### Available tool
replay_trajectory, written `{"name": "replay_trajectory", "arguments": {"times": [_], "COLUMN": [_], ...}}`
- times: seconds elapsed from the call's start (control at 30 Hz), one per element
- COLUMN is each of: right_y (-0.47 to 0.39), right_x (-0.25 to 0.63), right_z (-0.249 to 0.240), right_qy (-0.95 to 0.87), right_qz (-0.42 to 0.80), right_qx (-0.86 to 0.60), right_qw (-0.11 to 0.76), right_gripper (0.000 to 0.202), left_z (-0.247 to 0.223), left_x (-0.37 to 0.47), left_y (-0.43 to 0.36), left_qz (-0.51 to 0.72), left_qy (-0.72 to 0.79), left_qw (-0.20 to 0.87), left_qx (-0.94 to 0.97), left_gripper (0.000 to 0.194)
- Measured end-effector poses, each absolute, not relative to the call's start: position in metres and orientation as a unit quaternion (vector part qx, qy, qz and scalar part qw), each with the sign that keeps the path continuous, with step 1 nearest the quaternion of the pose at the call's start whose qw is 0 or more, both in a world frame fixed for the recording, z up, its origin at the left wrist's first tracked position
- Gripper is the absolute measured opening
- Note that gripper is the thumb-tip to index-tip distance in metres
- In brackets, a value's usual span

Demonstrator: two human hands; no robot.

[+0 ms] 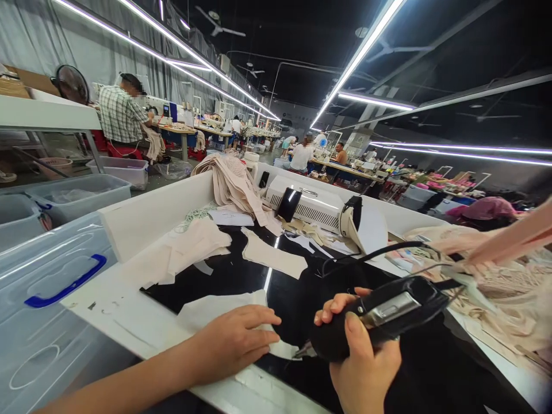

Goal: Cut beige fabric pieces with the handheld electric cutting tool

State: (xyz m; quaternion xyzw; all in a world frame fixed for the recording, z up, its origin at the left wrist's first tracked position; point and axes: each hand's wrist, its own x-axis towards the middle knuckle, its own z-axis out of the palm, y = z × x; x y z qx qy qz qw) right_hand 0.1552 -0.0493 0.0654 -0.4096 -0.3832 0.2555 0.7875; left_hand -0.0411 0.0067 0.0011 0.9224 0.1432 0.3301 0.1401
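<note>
My left hand [241, 339] lies flat with its fingers stretched out, over a pale fabric piece [207, 310] at the near edge of the glossy black tabletop [241, 276]. Wrapped in my right hand [362, 351] is a black corded handheld tool [392, 310] with a metal plate on its side. Its narrow metal tip touches or nearly touches the right end of the fabric piece, just right of my left fingers. Another cream fabric piece [273, 253] rests further back on the black surface.
Stacked pale fabric [185, 247] lies at the left, with draped strips [233, 184] behind. A white vented machine [308, 201] and a phone [288, 204] stand at the back. Fabric heaps [509, 276] fill the right. A lidded plastic bin [56, 339] is at the left; people sit beyond.
</note>
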Motion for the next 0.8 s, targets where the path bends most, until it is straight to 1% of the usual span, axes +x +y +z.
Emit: {"name": "replay_trajectory", "arguments": {"times": [0.1, 0.33, 0.5, 0.6, 0.73, 0.8], "right_y": [-0.043, -0.015, -0.002, -0.003, -0.008, -0.008], "right_x": [0.164, 0.183, 0.183, 0.178, 0.169, 0.166], "right_z": [0.063, 0.058, 0.064, 0.067, 0.068, 0.068], "right_qy": [-0.388, -0.393, -0.396, -0.398, -0.397, -0.398], "right_qz": [0.237, 0.207, 0.223, 0.235, 0.252, 0.260], "right_qx": [-0.421, -0.438, -0.424, -0.413, -0.404, -0.399], "right_qw": [0.785, 0.781, 0.783, 0.785, 0.784, 0.784], "right_gripper": [0.036, 0.038, 0.033, 0.029, 0.029, 0.029], "left_z": [0.009, 0.012, 0.016, 0.027, 0.048, 0.057], "left_x": [-0.053, -0.067, -0.064, -0.056, -0.039, -0.029], "left_y": [0.014, 0.019, 0.002, 0.005, 0.026, 0.039], "left_qz": [0.320, 0.245, 0.204, 0.166, 0.149, 0.141], "left_qy": [0.182, 0.206, 0.230, 0.248, 0.236, 0.198], "left_qw": [0.166, 0.149, 0.151, 0.176, 0.152, 0.187], "left_qx": [0.915, 0.936, 0.940, 0.938, 0.948, 0.952], "left_gripper": [0.022, 0.024, 0.019, 0.016, 0.012, 0.019]}}
